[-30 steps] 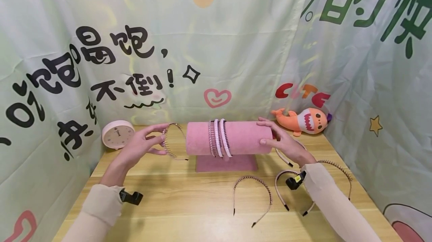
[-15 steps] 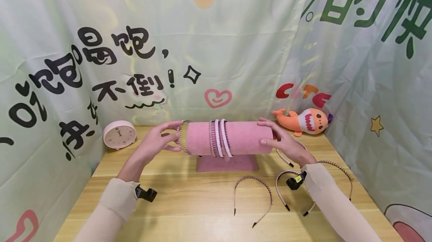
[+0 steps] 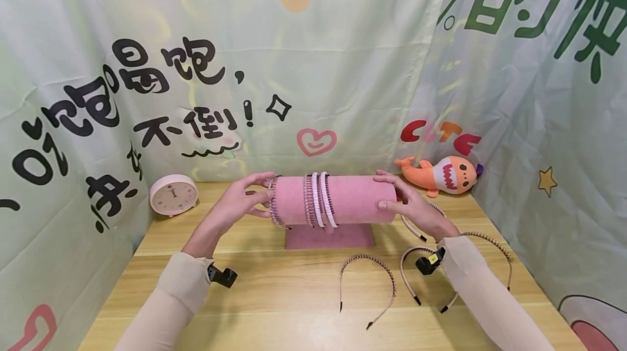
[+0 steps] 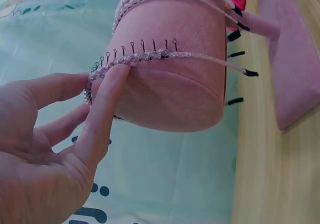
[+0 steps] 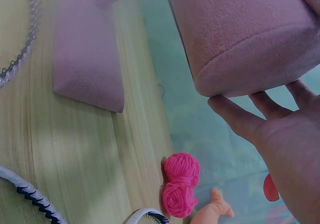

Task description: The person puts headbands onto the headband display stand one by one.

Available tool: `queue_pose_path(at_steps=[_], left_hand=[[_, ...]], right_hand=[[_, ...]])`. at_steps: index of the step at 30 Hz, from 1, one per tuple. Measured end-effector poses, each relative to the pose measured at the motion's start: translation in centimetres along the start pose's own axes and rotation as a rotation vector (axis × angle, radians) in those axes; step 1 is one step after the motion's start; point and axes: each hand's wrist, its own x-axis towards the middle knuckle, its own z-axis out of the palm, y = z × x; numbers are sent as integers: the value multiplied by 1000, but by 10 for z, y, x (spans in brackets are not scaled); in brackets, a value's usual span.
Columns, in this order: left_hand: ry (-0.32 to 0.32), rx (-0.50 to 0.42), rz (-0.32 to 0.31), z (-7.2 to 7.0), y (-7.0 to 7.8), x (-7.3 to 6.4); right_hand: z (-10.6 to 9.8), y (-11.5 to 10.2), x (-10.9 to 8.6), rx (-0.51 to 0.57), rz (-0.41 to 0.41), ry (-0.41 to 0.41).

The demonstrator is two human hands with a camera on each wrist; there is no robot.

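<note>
A pink padded headband stand (image 3: 360, 198) lies across the table's back part, its roll level above a pink base (image 3: 329, 236). Several beaded and white headbands (image 3: 317, 201) circle the roll's middle. My left hand (image 3: 235, 204) pinches a beaded headband (image 4: 145, 57) with small wire loops; this band sits around the roll's left end. In the left wrist view, thumb and fingers grip its curved top, and its black tips point toward the base. My right hand (image 3: 416, 207) holds the roll's right end, thumb in front and a finger on top; some fingers are hidden behind it.
Loose headbands lie at the right: one in front (image 3: 362, 257), another near the right sleeve (image 3: 403, 272), one farther right (image 3: 497, 246). A round clock (image 3: 173, 194) stands back left, an orange plush toy (image 3: 448, 174) back right. Pink yarn (image 5: 181, 184) lies behind the right hand.
My left hand has moved right, bringing the beaded headband from beside the roll onto its left end. The right hand has stayed on the right end.
</note>
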Motion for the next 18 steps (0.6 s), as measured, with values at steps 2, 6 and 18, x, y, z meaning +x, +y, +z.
queue_pose_path(at_steps=[2,6,18], left_hand=[[-9,6,4,-1,0,0],[-20,19,3,-2,-1,1],[8,302,232,-10,-25,9]], right_hand=[[0,0,0,-1,0,-1],[0,0,1,7,-2,-4],[-1,1,0,-7,-4,-3]])
